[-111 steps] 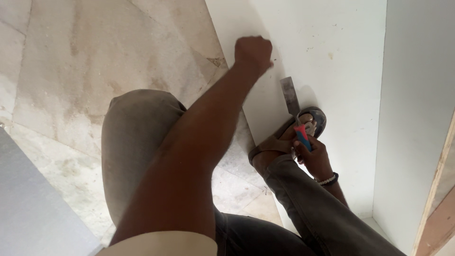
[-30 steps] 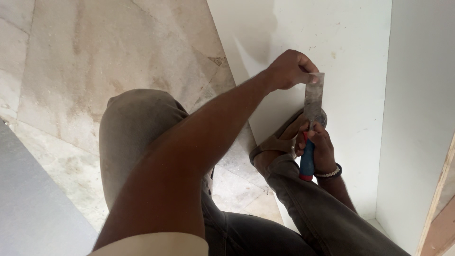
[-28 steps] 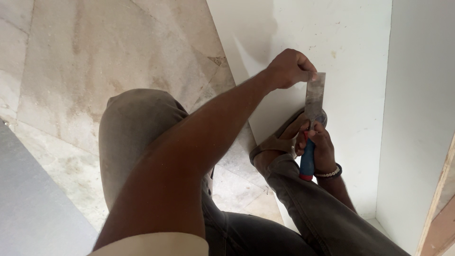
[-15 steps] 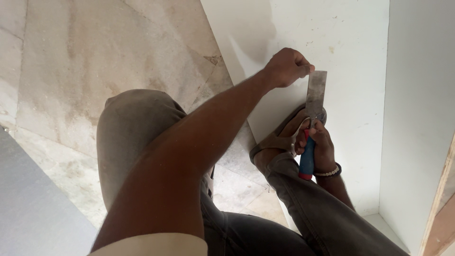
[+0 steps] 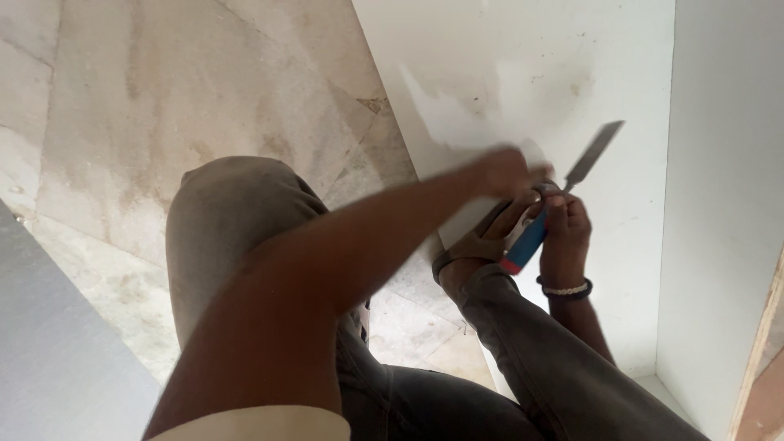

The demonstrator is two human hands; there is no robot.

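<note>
My right hand (image 5: 565,229) grips the blue and red handle of a putty knife (image 5: 527,241). Its metal blade (image 5: 596,151) points up and to the right in front of a white panel (image 5: 531,65). My left arm reaches across my knee, and my left hand (image 5: 505,171) sits just left of the blade's base, touching or nearly touching my right hand. The left hand is motion-blurred, with fingers curled and a pale patch at the fingertips; I cannot tell whether it holds anything. A smear of white filler (image 5: 445,122) shows on the panel above the hands.
I crouch on a pale marble floor (image 5: 163,98). My sandalled foot (image 5: 469,249) rests against the panel's lower edge. A white side wall (image 5: 719,163) closes the right, with a wooden strip (image 5: 763,359) beyond it. A grey board (image 5: 49,351) lies at the lower left.
The knife blade has tipped from upright to slanting right. My left hand has dropped from the top of the blade down to its base, close to my right hand.
</note>
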